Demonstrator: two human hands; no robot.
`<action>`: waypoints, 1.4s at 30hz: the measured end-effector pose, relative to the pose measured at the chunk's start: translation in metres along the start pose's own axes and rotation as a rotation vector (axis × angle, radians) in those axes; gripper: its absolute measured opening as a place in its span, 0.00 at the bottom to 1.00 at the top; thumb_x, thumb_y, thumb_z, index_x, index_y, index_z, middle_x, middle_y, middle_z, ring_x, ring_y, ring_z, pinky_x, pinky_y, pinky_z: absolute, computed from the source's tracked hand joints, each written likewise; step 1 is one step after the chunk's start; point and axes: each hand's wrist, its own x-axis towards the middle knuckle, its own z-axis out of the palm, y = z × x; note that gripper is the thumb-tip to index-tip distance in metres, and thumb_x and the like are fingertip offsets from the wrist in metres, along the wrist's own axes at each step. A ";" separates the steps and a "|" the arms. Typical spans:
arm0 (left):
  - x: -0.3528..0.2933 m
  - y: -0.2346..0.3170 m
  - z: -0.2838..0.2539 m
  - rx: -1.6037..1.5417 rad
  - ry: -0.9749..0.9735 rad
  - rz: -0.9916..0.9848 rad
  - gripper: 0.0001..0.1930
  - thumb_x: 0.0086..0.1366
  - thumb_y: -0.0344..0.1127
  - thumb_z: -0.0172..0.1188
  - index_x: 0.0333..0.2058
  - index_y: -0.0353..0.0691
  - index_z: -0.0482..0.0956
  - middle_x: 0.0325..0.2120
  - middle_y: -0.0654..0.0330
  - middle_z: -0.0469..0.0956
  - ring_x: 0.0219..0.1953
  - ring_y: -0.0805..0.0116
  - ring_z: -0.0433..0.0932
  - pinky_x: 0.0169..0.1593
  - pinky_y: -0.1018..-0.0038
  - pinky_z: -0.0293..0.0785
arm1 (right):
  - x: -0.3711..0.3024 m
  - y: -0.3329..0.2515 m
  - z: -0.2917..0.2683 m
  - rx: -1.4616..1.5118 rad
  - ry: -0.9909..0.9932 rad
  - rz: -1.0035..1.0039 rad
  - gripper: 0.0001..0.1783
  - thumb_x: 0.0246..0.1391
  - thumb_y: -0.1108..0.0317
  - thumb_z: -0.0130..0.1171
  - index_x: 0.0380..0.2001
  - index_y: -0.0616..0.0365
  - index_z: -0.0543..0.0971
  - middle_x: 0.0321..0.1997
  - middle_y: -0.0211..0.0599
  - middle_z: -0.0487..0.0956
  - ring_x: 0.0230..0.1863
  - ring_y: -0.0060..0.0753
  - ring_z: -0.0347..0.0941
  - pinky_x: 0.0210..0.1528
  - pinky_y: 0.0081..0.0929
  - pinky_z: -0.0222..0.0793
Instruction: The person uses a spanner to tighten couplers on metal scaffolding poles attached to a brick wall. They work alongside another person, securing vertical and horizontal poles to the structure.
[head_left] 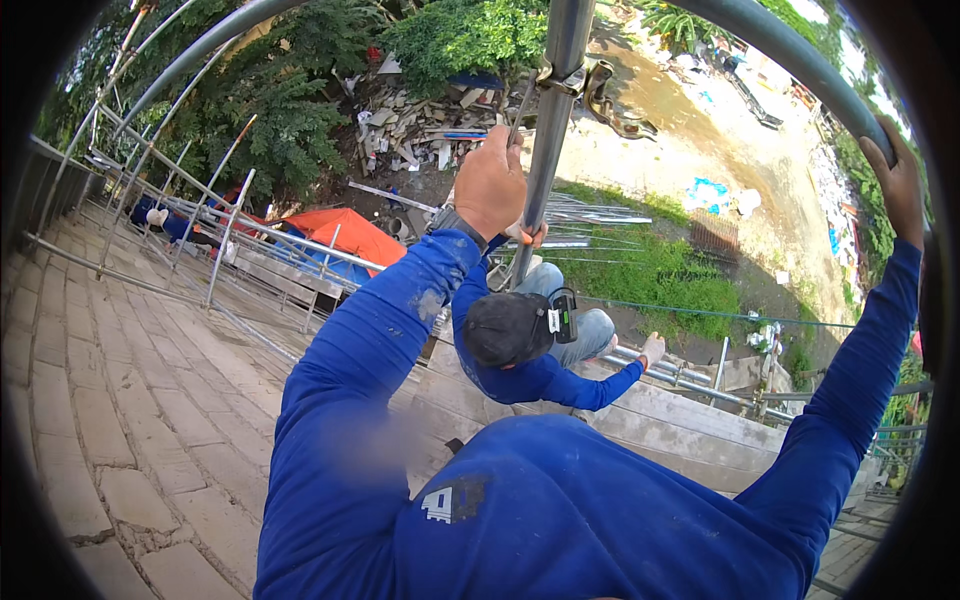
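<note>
My left hand (490,185), with a watch at the wrist, is raised beside an upright steel scaffold pole (545,150). Its fingers are closed around a thin metal rod-like tool (523,105) that runs up toward a metal clamp (562,80) on the pole. The tool's lower part is hidden in the hand, and I cannot make out its exact kind. Over at the far right, my right hand (900,185) is wrapped on a curved-looking horizontal scaffold pipe (800,65). A second clamp piece (605,95) hangs open at the pole's right side.
Below me a co-worker in a black cap (508,330) crouches on planks, one hand at the pole, the other by lower pipes (690,382). A brick wall (130,440) rises at left. Beneath lie an orange tarp (335,235), rubble (430,125) and grass (650,270).
</note>
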 end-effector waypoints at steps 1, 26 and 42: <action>-0.002 -0.004 0.001 -0.003 0.017 0.026 0.06 0.72 0.32 0.53 0.44 0.39 0.76 0.31 0.42 0.82 0.36 0.36 0.81 0.38 0.49 0.74 | -0.001 -0.009 -0.001 0.017 -0.003 0.014 0.39 0.59 0.40 0.67 0.60 0.62 0.77 0.53 0.49 0.83 0.51 0.37 0.79 0.58 0.33 0.70; -0.013 -0.031 -0.010 -0.072 0.000 -0.195 0.08 0.73 0.27 0.50 0.46 0.37 0.77 0.28 0.61 0.76 0.28 0.72 0.74 0.34 0.69 0.72 | -0.027 -0.128 -0.045 -0.122 0.251 -0.048 0.30 0.47 0.38 0.71 0.35 0.56 0.83 0.31 0.46 0.80 0.39 0.54 0.78 0.43 0.48 0.71; 0.004 -0.055 0.054 -0.144 0.163 0.044 0.06 0.72 0.27 0.52 0.45 0.39 0.73 0.30 0.55 0.77 0.32 0.60 0.76 0.38 0.64 0.72 | -0.009 -0.052 -0.006 -0.196 0.102 -0.016 0.40 0.58 0.34 0.63 0.60 0.57 0.79 0.45 0.48 0.85 0.42 0.41 0.83 0.51 0.36 0.74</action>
